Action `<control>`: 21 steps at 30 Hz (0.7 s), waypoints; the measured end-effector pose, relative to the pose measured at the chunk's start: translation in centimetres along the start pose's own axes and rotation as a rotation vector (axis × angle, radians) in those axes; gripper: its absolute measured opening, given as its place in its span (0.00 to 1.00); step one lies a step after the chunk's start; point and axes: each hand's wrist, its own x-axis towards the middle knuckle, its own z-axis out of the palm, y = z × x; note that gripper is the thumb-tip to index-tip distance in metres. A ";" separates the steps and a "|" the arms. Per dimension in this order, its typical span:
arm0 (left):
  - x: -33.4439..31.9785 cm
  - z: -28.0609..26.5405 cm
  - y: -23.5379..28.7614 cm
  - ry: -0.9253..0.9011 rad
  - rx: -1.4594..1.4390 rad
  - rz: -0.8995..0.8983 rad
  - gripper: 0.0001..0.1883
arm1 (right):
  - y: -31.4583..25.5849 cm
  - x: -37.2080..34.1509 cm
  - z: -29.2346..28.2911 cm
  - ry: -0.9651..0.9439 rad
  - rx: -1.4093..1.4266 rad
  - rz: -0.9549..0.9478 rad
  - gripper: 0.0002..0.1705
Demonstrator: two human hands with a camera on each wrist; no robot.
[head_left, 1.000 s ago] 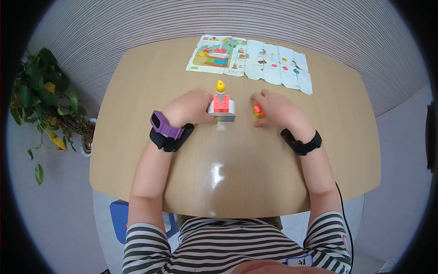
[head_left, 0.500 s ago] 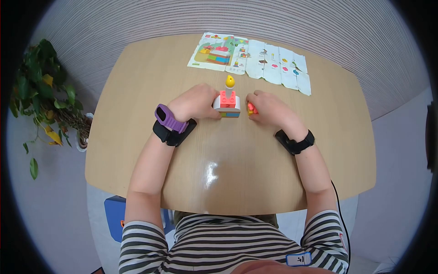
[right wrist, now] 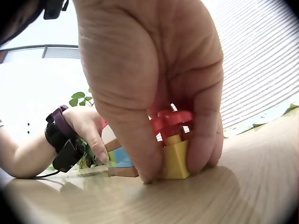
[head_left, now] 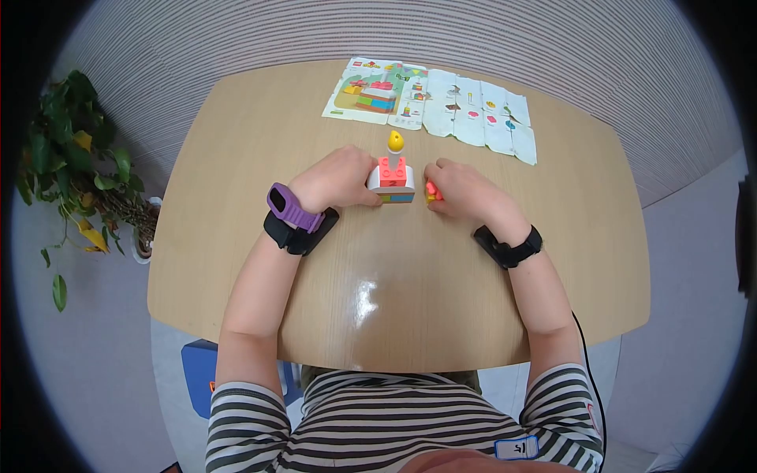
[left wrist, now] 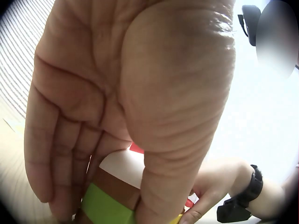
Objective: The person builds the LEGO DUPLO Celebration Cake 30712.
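Observation:
The left hand (head_left: 337,181) grips the left side of a block stack: brown, green and blue layers below, a rounded white piece, a pink block marked 2 (head_left: 393,176), and a candle with a yellow flame (head_left: 396,142) on top. In the left wrist view, thumb and fingers straddle the green block (left wrist: 106,205) and white piece (left wrist: 125,167). Just right of the stack, apart from it, the right hand (head_left: 467,191) pinches a yellow block (right wrist: 175,161) topped by a red flower-shaped piece (right wrist: 174,119). That block is at the tabletop in the right wrist view.
An unfolded instruction sheet (head_left: 481,118) lies at the back of the table (head_left: 236,126), behind the stack. A potted plant (head_left: 98,181) stands on the floor to the left, and a blue object (head_left: 197,378) is below the table's front left edge.
The right hand has come left with the yellow block and flower piece, closer to the stack. The head view has shifted slightly; the left hand keeps its grip on the stack.

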 end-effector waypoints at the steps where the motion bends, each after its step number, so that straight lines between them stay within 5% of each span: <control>1: 0.0 0.0 0.0 -0.004 -0.003 -0.004 0.19 | 0.0 0.0 0.1 -0.001 -0.006 0.002 0.18; 6: 0.0 0.1 0.4 0.055 -0.031 -0.034 0.19 | -0.4 -0.4 0.1 -0.132 -0.097 0.030 0.24; 12: 1.0 2.0 -0.3 0.228 -0.052 0.025 0.23 | -2.8 -1.4 0.2 -0.141 0.119 -0.150 0.34; 15: 0.1 1.3 -0.3 0.182 -0.077 -0.001 0.24 | -2.2 -2.1 -1.4 -0.183 0.105 -0.066 0.40; 18: -1.7 -1.6 0.9 -0.009 -0.020 -0.115 0.24 | -0.3 -2.2 -2.9 0.018 0.070 -0.024 0.41; 21: -2.4 -2.4 3.3 -0.208 0.015 -0.116 0.26 | 0.1 -1.0 -1.0 0.480 0.170 -0.094 0.36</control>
